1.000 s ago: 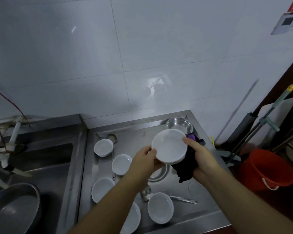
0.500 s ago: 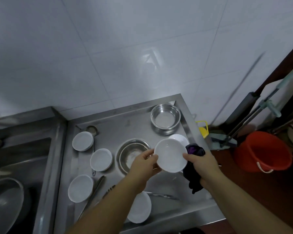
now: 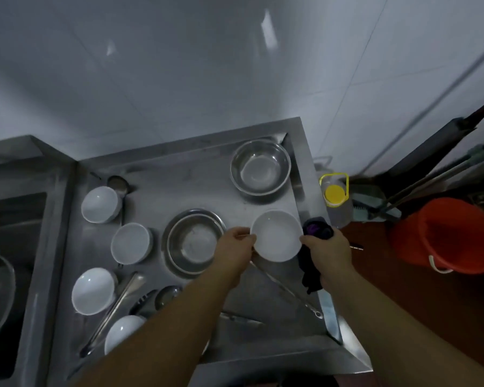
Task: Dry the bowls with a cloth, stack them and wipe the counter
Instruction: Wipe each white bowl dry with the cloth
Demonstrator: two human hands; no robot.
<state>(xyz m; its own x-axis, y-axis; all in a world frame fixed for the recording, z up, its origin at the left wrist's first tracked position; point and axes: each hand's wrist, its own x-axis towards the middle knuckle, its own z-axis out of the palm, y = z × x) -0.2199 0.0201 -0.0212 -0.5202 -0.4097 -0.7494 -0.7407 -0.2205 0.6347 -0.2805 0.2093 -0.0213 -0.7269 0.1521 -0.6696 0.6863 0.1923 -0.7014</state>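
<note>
- A person is holding a white bowl (image 3: 276, 236) between both hands, over the right side of a steel tabletop (image 3: 196, 174) set against a tiled wall.
- The left hand (image 3: 236, 248) is pinching the bowl's left rim, its grip closing on the edge with fingers curled.
- The right hand (image 3: 329, 251) is gripping a dark cloth (image 3: 315, 256) with a purple patch, bunched against the bowl's right rim; the cloth's tail is hanging below the hand at the tabletop's right edge.
- 4 more white bowls are sitting along the tabletop's left side: one at the back (image 3: 99, 204), one nearer the middle (image 3: 130, 243), one further forward (image 3: 93, 291), and one at the front (image 3: 123, 332), partly hidden behind the left forearm.
- A wide steel basin (image 3: 193, 241) is sitting in the middle of the tabletop, just left of the left hand, and a deeper steel bowl (image 3: 260, 167) is standing in the back right corner.
- Metal tongs (image 3: 115, 305) are lying slantwise between the 2 front bowls, with other utensils beside them too blurred to identify.
- A sink (image 3: 9, 247) is lying to the left of the tabletop.
- On the floor to the right, a red bucket (image 3: 444, 236) is standing well apart from the tabletop, and a clear jug with a yellow cap (image 3: 334, 195) is sitting just beside its right edge.
</note>
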